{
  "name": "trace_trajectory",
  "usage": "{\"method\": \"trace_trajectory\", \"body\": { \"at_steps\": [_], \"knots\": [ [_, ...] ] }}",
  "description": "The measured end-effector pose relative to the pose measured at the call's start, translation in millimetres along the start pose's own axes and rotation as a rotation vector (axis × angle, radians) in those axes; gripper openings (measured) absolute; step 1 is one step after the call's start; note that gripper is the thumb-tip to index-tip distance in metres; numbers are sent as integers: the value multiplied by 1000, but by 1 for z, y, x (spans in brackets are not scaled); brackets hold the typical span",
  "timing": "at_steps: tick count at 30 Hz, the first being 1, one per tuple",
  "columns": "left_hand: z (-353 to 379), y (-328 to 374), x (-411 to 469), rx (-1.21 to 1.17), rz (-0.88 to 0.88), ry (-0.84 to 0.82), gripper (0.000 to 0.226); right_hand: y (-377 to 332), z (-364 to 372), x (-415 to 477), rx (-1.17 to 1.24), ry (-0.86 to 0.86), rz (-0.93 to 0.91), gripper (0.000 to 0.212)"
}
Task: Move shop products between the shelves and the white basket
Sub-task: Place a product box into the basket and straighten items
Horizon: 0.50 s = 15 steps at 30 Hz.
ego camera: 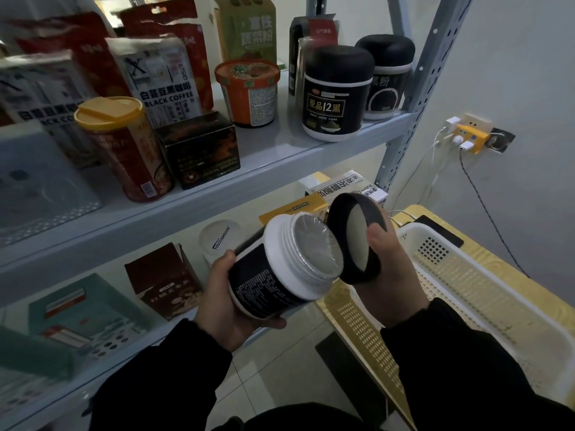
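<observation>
Here the left hand [224, 301] wraps its fingers round a tilted, foil-sealed black jar [280, 269]; the right hand [390, 275] grips its removed black lid [356, 237].

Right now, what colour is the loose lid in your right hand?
The lid is black with a pale inner liner, clearest in the head view.

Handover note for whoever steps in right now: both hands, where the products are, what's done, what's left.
Left hand grips the black jar, tilted, lid off, foil seal across its mouth.
Right hand holds the black lid beside that mouth.
White basket sits on the yellow table at right; no product shows in it.
Two similar jars stand on the upper shelf.
Done: jar in hand, opened.
Left: likely screw the lid back, then place the jar; shelf or basket unclear.
</observation>
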<state>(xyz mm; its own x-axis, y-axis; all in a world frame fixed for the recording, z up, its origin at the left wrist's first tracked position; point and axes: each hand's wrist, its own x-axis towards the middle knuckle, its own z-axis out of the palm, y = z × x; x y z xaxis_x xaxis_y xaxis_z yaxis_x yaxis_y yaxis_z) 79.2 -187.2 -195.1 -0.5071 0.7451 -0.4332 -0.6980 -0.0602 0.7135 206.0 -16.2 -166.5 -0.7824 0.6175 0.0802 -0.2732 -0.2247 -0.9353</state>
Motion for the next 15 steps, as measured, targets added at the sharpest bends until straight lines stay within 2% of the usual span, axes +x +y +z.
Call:
{"method": "trace_trajectory", "body": {
  "at_steps": [4, 7, 12, 13, 15],
  "knots": [
    [-2, 4, -2, 22, -81, -102, 74, 0, 4, -4, -136, -6, -41, 75],
    [-5, 9, -5, 62, -108, -219, 97, 0, 4, -9, -171, -40, 21, 65],
    [0, 13, -8, 156, -130, -243, 63, 0, 3, -9, -267, -105, -9, 60],
    [1, 14, -9, 167, -154, -243, 65, -1, 2, -9, -288, -127, -25, 60],
    [2, 14, -10, 180, -197, -208, 87, -3, -1, -9, -355, -185, -78, 64]
  ]
}}
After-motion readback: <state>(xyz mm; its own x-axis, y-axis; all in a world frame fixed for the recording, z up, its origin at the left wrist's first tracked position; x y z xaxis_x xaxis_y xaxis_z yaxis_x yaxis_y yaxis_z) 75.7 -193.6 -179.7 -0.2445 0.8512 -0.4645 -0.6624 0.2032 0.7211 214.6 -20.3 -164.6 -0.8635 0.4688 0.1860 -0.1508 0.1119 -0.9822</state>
